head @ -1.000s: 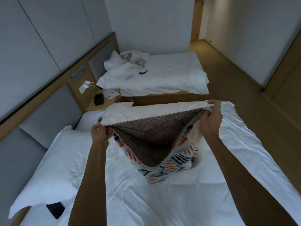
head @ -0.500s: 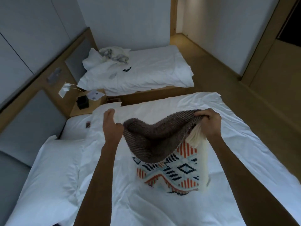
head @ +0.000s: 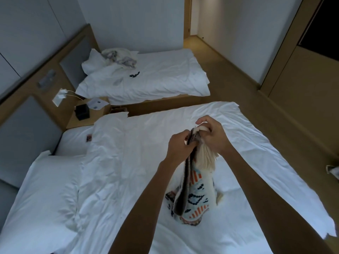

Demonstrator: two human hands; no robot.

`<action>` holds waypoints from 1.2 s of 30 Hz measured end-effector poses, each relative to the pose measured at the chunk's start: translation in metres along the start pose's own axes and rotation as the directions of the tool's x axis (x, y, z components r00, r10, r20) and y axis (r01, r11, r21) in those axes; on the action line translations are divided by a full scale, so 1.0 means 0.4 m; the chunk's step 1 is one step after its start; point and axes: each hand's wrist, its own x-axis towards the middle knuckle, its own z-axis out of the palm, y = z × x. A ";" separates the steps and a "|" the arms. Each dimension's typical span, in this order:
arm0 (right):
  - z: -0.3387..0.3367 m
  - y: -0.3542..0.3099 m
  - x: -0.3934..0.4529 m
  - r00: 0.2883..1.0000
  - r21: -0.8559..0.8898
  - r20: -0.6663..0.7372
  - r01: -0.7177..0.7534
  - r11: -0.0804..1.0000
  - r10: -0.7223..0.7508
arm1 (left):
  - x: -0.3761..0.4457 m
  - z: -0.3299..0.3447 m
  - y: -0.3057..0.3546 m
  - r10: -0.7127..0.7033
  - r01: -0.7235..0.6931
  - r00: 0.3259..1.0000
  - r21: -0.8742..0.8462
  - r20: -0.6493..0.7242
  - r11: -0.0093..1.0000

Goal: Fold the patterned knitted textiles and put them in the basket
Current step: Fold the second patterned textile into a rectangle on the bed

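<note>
A patterned knitted textile (head: 197, 189), white with orange, black and blue shapes and cream fringe, hangs doubled over above the near bed (head: 128, 162). Its lower end touches the sheet. My left hand (head: 178, 145) and my right hand (head: 212, 136) pinch its top corners, pressed together side by side. A dark brown inner face shows between the two layers. At the right frame edge a small patch of patterned fabric (head: 333, 171) peeks in; what it belongs to is hidden. No basket is in view.
A second bed (head: 165, 79) stands beyond, with crumpled cloth (head: 119, 57) on its pillow. A wooden nightstand (head: 86, 118) with a black box (head: 82, 111) sits between the beds. Pillows (head: 45, 180) lie at the left. Wooden floor (head: 247, 85) runs along the right.
My hands came together, bringing the two top corners of the textile to meet, so it now hangs folded in half. The view also swung to the left and down.
</note>
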 end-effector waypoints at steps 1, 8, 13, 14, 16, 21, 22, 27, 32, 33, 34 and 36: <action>-0.011 0.006 -0.001 1.000 -0.003 -0.002 -0.005 1.000 0.005 | 0.001 0.006 0.006 0.002 -0.002 1.000 -0.045 0.004 0.999; -0.071 0.040 -0.001 0.990 -0.058 -0.124 -0.070 0.996 0.062 | 0.010 0.027 0.034 -0.025 0.030 0.999 -0.218 0.026 0.975; -0.084 0.059 -0.006 0.961 -0.065 0.170 -0.209 0.976 0.217 | 0.023 0.016 0.041 -0.031 0.009 0.995 -0.218 -0.095 0.976; -0.082 0.068 -0.008 0.957 -0.064 0.195 -0.206 0.976 0.215 | 0.026 0.012 0.040 -0.031 0.006 0.993 -0.210 -0.116 0.978; -0.075 0.078 -0.009 0.976 -0.052 0.109 -0.184 0.982 0.188 | 0.030 0.005 0.038 -0.034 0.007 0.989 -0.183 -0.145 0.983; -0.067 0.067 0.016 0.975 -0.180 -0.205 -0.120 0.976 0.083 | 0.027 0.000 0.041 -0.085 0.072 0.992 -0.130 -0.094 0.989; -0.066 0.068 0.021 0.966 -0.338 -0.258 -0.078 0.938 -0.012 | 0.023 0.000 0.045 -0.097 0.087 0.992 -0.126 -0.080 0.988; -0.045 0.059 0.000 0.974 -0.524 0.046 0.211 0.825 -0.221 | 0.005 0.003 0.066 -0.045 0.039 0.998 -0.118 -0.044 0.992; -0.033 0.014 -0.022 0.960 -0.290 0.239 0.212 0.933 -0.143 | 0.000 -0.018 0.072 0.000 -0.001 0.999 -0.054 -0.035 0.999; -0.037 0.014 -0.017 0.959 -0.326 0.229 0.235 0.916 -0.165 | -0.001 -0.026 0.068 0.015 -0.017 0.999 -0.052 -0.036 0.999; -0.041 0.017 -0.012 0.959 -0.378 0.215 0.258 0.889 -0.186 | -0.003 -0.033 0.067 0.005 -0.007 0.999 -0.066 -0.037 0.998; -0.043 0.022 -0.003 0.965 -0.471 0.169 0.257 0.844 -0.200 | -0.012 -0.034 0.062 -0.081 0.077 0.997 -0.171 -0.016 0.982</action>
